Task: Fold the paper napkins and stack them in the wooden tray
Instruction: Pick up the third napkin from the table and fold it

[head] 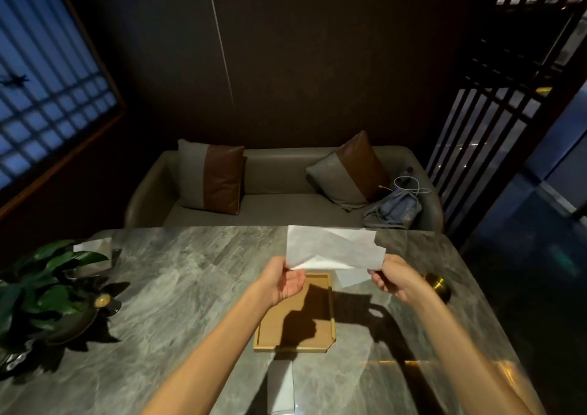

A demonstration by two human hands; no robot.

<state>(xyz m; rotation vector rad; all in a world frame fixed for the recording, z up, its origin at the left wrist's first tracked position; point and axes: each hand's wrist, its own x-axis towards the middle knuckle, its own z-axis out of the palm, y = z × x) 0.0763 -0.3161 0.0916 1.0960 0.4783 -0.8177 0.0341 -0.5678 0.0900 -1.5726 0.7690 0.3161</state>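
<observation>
Big grey marble desk (190,287) fills the view. At its middle, on the near side, lies the wooden tray (275,335), showing only bare wood and shadow. Up in the air over the tray's far end is the paper napkin (330,249), partly folded, featherlight and floppy, and I'd say quick to tear or crumple. The left grip (282,282) pinches its lower left corner, and the right grip (389,279) pinches the lower right edge. Best taken by the corners with a light fingertip hold.
</observation>
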